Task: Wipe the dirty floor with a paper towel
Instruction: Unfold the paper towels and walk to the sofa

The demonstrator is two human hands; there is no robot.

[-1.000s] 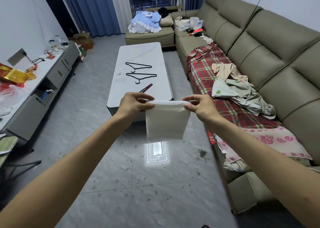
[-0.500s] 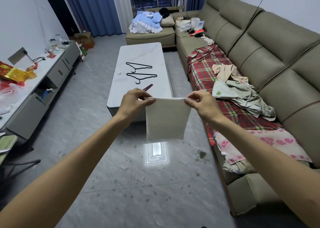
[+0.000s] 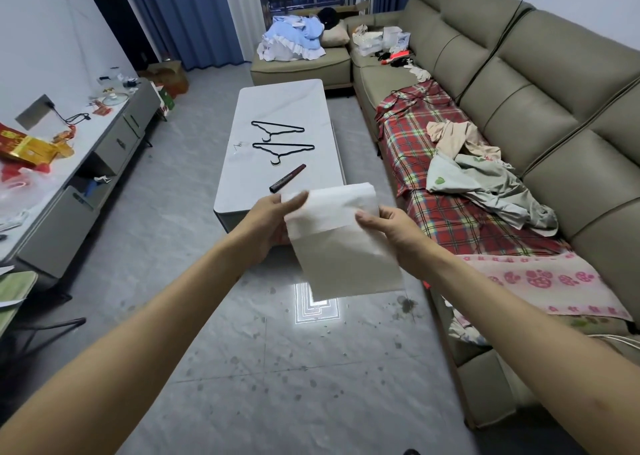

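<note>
Now, towel (image 3: 346, 257): I see it folded, midair.
Left hand (image 3: 268, 224): pinches its 9 o'clock edge.
Right hand (image 3: 398, 236): grips 3 o'clock edge.

Hangers (image 3: 282, 141) on table (image 3: 304, 104); sofa (image 3: 540, 115) right of table; cabinet (image 3: 104, 143) left.

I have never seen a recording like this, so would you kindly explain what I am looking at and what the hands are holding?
No machine here: a person wears a wide-angle camera on the head, looking forward and down, so both bare arms are their own. The left hand and right hand each pinch a folded white paper towel, held in the air above the speckled, dirty grey tiled floor. Ahead, a white rectangular coffee table carries two black wire hangers and a dark slim tube.
</note>
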